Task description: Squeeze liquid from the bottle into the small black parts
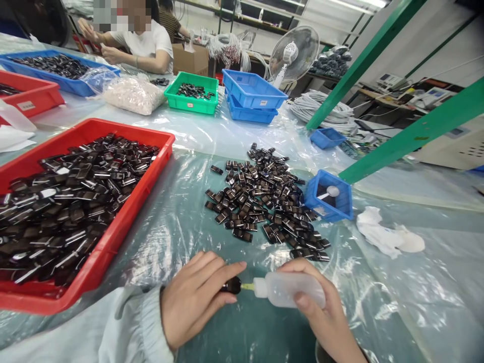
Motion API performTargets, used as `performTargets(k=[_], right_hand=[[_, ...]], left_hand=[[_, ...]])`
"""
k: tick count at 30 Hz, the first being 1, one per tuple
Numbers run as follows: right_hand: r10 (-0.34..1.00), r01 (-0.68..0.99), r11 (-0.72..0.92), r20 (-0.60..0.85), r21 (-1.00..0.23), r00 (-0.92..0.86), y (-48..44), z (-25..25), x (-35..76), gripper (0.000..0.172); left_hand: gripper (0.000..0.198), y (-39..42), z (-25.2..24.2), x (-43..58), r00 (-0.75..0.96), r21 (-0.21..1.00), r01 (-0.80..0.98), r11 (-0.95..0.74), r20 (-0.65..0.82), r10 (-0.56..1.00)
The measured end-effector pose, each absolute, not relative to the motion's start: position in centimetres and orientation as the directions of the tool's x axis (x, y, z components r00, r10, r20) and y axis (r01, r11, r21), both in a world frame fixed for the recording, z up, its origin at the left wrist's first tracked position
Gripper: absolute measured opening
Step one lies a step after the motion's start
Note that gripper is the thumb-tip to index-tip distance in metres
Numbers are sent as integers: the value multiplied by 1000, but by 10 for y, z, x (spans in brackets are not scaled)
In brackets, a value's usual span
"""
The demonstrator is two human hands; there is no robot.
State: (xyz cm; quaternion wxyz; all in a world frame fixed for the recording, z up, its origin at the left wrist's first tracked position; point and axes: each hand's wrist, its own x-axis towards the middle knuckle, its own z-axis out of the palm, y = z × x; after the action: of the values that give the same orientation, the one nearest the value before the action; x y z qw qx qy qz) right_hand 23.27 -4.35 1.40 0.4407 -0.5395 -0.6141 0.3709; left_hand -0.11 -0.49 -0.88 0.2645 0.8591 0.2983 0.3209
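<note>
The fingers of the left hand [194,297] are curled together, with the thumb and forefinger pinching a small glossy black rounded piece [233,286], partly hidden by them. The fingers of the right hand [327,307] are wrapped around a translucent white plastic squeeze bottle [283,290] lying nearly level, its thin yellowish nozzle [248,286] pointing at the piece's exposed end; whether the tip touches cannot be told.

Just beyond the hands, a loose heap of small dark brown-black oblong parts [260,196] lies on the green, plastic-filmed desk [181,227]. At its right side stands a small blue plastic bin [338,213], with crumpled white tissue [378,232] near it. To the left, a large red plastic tray [161,164] is heaped with similar parts. Farther back are a green plastic tray [192,105] and stacked blue plastic trays [251,96]; a person in a white top [149,48] sits across the desk.
</note>
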Motion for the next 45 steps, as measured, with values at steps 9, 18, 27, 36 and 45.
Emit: performTargets(k=[9, 18, 27, 36, 45], right_hand=[[993, 148, 17, 34, -989, 112, -45, -9, 243, 34], [991, 326, 44, 82, -945, 105, -21, -21, 231, 31], [781, 690, 464, 624, -555, -22, -48, -8, 201, 27], [857, 673, 511, 256, -534, -448, 6, -17, 160, 21], [921, 477, 364, 231, -800, -315, 9, -4, 159, 13]], left_hand=[[27, 4, 3, -11, 394, 768, 433, -472, 310, 865], [37, 15, -5, -15, 204, 933, 347, -95, 24, 979], [35, 16, -8, -15, 229, 937, 309, -164, 94, 969], [31, 18, -6, -14, 298, 913, 294, -282, 192, 935], [26, 18, -8, -16, 337, 893, 312, -323, 214, 917]])
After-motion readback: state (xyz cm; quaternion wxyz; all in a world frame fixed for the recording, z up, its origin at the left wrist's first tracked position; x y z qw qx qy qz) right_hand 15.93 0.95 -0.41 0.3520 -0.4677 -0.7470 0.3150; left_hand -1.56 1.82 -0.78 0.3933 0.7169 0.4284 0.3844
